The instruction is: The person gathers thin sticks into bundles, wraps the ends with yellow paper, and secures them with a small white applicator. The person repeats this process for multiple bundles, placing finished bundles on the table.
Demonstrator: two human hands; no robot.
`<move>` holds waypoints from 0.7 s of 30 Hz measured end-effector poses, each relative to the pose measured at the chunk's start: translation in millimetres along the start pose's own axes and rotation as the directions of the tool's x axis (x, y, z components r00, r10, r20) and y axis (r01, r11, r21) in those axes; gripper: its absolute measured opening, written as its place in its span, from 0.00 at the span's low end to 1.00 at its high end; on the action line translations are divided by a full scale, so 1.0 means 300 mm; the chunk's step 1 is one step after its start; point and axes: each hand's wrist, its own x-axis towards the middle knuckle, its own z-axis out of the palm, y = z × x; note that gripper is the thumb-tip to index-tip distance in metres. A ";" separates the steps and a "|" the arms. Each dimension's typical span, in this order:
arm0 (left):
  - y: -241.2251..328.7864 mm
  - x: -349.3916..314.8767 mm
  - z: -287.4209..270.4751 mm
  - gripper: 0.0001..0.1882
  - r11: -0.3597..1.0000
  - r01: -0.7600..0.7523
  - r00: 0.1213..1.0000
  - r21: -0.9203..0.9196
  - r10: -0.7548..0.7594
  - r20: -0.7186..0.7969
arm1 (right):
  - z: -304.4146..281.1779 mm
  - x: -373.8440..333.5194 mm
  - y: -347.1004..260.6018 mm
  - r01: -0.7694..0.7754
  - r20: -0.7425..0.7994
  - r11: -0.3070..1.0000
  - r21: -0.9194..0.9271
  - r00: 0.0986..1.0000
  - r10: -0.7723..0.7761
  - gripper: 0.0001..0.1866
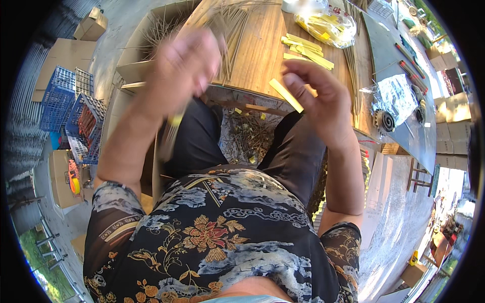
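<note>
My right hand [323, 98] is above the table's near edge, thumb and fingers curled around one end of a yellow strip [286, 95]. More yellow strips [309, 50] lie in a loose pile on the wood just beyond it. Smeared by motion, my left hand [189, 58] is over the table's left corner, and its fingers cannot be made out. Under it, a blurred thin thing with a yellow patch [175, 120] shows beside my leg; whether the hand holds it is unclear. Thin brown sticks [235, 35] lie fanned out on the table [265, 35] behind that hand.
A cardboard box [134, 70] of thin sticks stands left of the table. A clear bag [328, 25] of yellow strips lies at the back. On the grey board [391, 55] to the right are a dark coil [385, 121] and clear plastic [395, 96]. Blue crates [59, 98] stand far left.
</note>
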 end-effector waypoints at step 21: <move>-0.361 0.302 -0.635 0.08 0.003 -0.314 0.692 -0.949 -0.684 -0.231 | 0.096 -0.106 0.307 0.041 0.042 0.856 -0.515 0.999 -0.023 0.14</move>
